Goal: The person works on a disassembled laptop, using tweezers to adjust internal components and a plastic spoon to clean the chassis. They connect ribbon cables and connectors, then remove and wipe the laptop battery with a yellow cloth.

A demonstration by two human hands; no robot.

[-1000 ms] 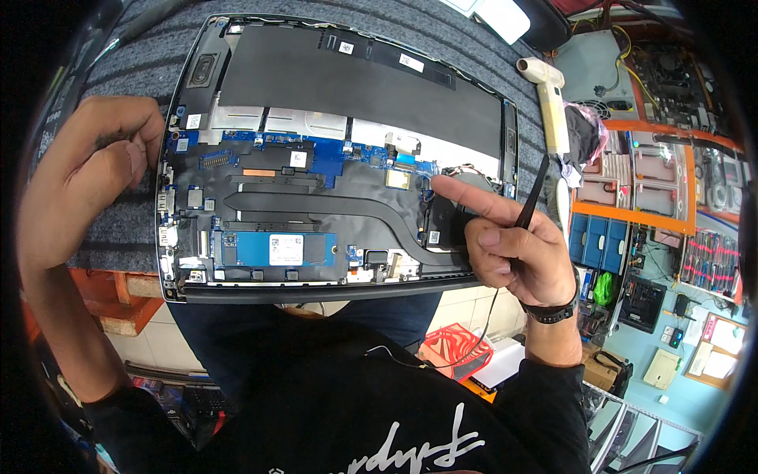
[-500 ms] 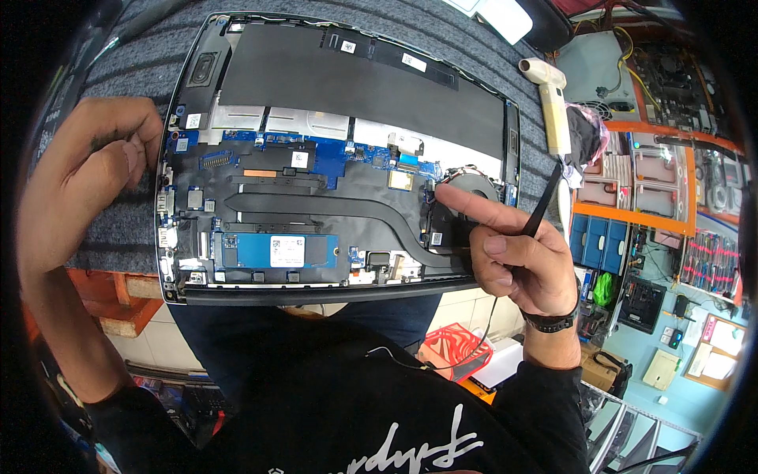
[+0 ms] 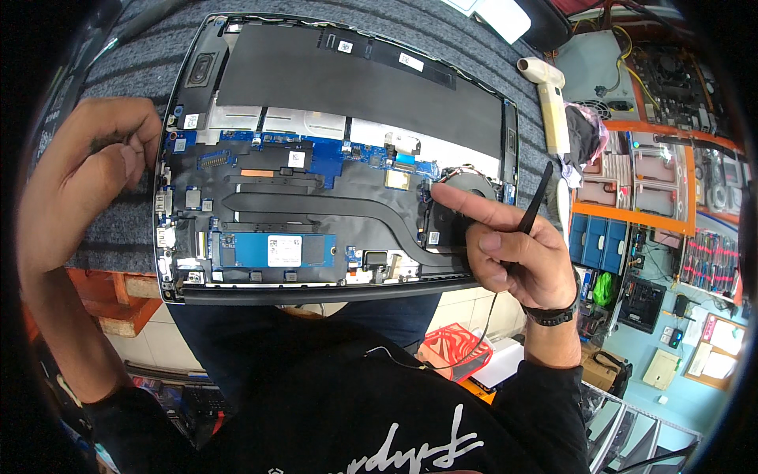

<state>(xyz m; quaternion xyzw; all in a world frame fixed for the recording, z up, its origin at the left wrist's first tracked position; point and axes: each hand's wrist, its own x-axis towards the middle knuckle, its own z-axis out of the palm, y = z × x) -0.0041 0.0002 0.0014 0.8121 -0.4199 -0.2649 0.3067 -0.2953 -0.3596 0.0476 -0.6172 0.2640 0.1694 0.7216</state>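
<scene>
Holds a slim black tool (image 3: 538,197) in the right hand (image 3: 521,251), clamped between bent fingers and slanting upward, with index finger stretched over the fan (image 3: 478,182) of an opened laptop (image 3: 359,189). Curls the left hand (image 3: 110,170) just beside the laptop's left edge; impossible to make out whether around anything. Under the laptop, a grey ribbed mat (image 3: 126,79); near its right edge, a cream pistol-shaped device (image 3: 554,114); beyond, orange shelving (image 3: 655,220).

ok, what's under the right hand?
Partly visible: the black fan, its upper part showing beyond the right hand, and the dark heat pipe, which runs up to the hand's edge. The pipe's right end and whatever sits directly beneath the hand are covered.
</scene>
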